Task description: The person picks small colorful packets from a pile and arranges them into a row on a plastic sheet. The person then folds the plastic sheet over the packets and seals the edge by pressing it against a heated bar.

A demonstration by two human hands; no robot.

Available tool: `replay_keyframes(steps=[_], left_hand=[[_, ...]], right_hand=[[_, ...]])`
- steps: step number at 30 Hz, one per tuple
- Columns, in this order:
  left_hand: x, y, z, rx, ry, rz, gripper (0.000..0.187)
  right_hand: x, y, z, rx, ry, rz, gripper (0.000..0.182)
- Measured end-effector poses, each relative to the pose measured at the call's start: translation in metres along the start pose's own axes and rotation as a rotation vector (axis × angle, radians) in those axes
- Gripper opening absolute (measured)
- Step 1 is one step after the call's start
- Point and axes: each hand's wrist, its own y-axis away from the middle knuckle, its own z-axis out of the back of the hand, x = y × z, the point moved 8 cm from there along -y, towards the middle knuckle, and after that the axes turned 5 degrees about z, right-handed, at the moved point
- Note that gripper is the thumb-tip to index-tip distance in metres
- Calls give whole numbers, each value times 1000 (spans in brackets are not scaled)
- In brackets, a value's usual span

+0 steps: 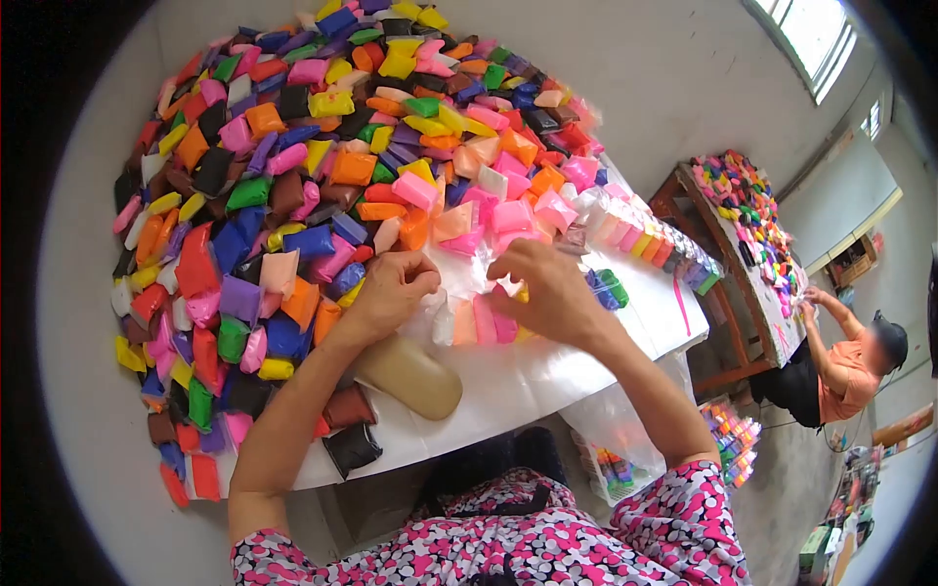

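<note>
My left hand [396, 288] is closed, with thumb and fingertips pinched together at the left end of a short row of small soft packets. What lies in that pinch is too small to make out. My right hand [549, 290] curls over the row's other end, fingers bent and thumb against a pink packet [502, 314]; its grip is partly hidden. Between the hands, a white packet [443, 322] and a peach packet [463, 322] stand beside the pink one, seemingly in clear plastic. A beige, rounded object [408, 378] lies below my left wrist.
A large heap of colourful packets [293, 186] covers the table's left and back. A row of bundled packets [650, 239] runs along the right side of the white tabletop [547, 376]. Below hangs a clear bag [625, 420]. Another person [848, 366] works at a second table [728, 254].
</note>
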Motion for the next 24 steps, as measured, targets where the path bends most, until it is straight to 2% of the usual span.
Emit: replay_keyframes(steps=[2,6,9,12,15,18,21,24], left_hand=[[2,1,2,2,49,88,14],[12,2,5,-90,91,231,16],[12,1,2,-87,-16,251,10],[-1,-8,-1,-88,-171,48,19],[-15,-10,-5,-36,-172,8,19],[-9,-22,-17,171,-88,-24,18],[1,-27,-13,8,26,6,17],[4,-27,-6,-127,21,3,18]], right_hand=[[15,10,-5,-81,197,122,17],[8,13,-12,30,145,42,16],[6,12,-14,105,120,6,16],[7,11,-11,51,103,66,18],[8,9,-6,6,131,50,20],[4,9,-4,9,131,-13,24],[3,12,-10,85,105,70,24],[0,14,-16,158,69,50,24]])
